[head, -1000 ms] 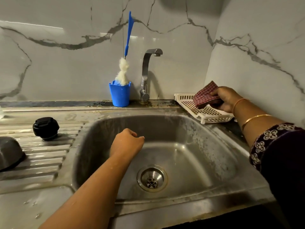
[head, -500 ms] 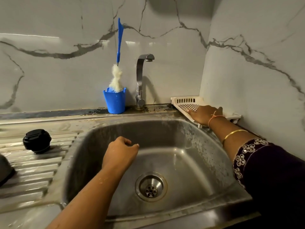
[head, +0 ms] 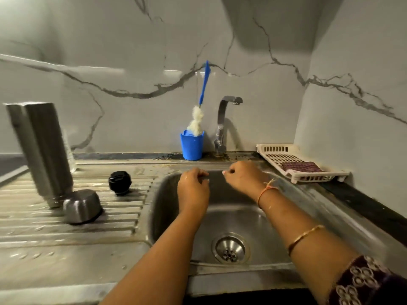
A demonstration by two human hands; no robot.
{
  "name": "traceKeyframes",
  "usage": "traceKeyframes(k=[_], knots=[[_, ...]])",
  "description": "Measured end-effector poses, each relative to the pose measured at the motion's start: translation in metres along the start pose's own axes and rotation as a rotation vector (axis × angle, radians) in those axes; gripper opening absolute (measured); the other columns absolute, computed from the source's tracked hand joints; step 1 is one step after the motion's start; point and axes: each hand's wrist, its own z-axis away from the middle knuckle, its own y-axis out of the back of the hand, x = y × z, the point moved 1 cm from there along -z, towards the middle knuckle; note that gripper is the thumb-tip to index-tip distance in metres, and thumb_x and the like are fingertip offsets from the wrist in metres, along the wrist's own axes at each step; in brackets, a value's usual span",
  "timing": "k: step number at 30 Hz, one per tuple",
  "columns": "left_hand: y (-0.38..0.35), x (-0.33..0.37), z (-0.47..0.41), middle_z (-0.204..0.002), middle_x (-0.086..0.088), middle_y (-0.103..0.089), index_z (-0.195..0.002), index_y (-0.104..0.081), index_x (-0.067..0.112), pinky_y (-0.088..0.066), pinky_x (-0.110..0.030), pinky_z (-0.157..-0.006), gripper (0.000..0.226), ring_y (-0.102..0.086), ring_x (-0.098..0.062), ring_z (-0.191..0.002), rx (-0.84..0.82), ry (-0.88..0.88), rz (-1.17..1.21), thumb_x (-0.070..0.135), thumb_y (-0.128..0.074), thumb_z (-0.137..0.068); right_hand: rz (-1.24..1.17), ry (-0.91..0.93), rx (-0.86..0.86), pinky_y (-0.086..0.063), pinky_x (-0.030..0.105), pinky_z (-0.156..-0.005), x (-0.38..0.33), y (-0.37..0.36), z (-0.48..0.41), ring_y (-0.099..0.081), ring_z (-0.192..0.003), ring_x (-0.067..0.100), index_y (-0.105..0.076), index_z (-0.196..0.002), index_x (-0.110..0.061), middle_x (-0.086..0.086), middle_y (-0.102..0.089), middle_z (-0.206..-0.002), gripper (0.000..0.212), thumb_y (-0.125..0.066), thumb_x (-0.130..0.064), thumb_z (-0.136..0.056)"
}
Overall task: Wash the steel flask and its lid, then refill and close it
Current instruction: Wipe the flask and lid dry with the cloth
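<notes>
Right wrist: orange thread (head: pixel 267 190), knotted. Thin gold bangle (head: pixel 305 235) further up the forearm. Dark purple sleeve (head: pixel 370 282), cuff edged with pale embroidered flowers; left arm (head: pixel 158 256) bare.

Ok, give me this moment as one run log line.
left hand: empty, over sink | right hand: empty, over sink | flask, steel cap, black stopper: on drainboard | cloth: in tray
</notes>
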Motion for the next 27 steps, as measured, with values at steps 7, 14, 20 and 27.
traceKeyframes(k=[7,14,20,27], knots=[[0.052,-0.008,0.027,-0.135,-0.005,-0.044,-0.131,-0.046,0.02,-0.036,-0.033,-0.108,0.053,-0.04,-0.02,-0.127,-0.334,-0.18,-0.239,0.017,-0.068,-0.082,-0.175,-0.018,-0.021,-0.039,0.027,-0.066,-0.069,0.004,0.028,-0.058,-0.088,0.029,-0.063,-0.1,-0.006,0.015,-0.063,-0.104,0.022,-0.049,-0.02,-0.091],[0.154,-0.04,0.045,-0.119,0.004,-0.053,-0.117,-0.056,0.017,-0.029,-0.009,-0.089,0.031,-0.049,-0.011,-0.111,0.048,-0.239,-0.189,0.007,-0.058,-0.088,-0.1,-0.064,-0.269,-0.041,0.045,-0.103,-0.118,-0.029,0.059,-0.044,-0.123,0.039,-0.038,-0.138,-0.01,0.021,-0.036,-0.141,0.057,-0.05,-0.029,-0.086],[0.208,-0.055,0.046,-0.103,0.005,-0.051,-0.104,-0.056,0.019,-0.046,-0.026,-0.082,0.024,-0.056,-0.017,-0.096,0.393,-0.173,-0.016,0.002,-0.055,-0.087,-0.087,-0.003,-0.343,-0.038,0.041,-0.105,-0.158,-0.043,0.077,-0.041,-0.128,0.039,-0.032,-0.142,-0.004,0.024,-0.031,-0.146,0.059,-0.049,-0.024,-0.089],[0.236,-0.079,0.015,-0.118,-0.007,-0.048,-0.118,-0.048,0.011,-0.04,-0.017,-0.075,0.03,-0.048,-0.012,-0.099,0.557,0.042,0.099,0.003,-0.054,-0.09,-0.143,-0.016,-0.271,-0.044,0.041,-0.099,-0.154,-0.049,0.07,-0.052,-0.115,0.032,-0.054,-0.125,-0.012,0.015,-0.051,-0.132,0.041,-0.05,-0.033,-0.09]])
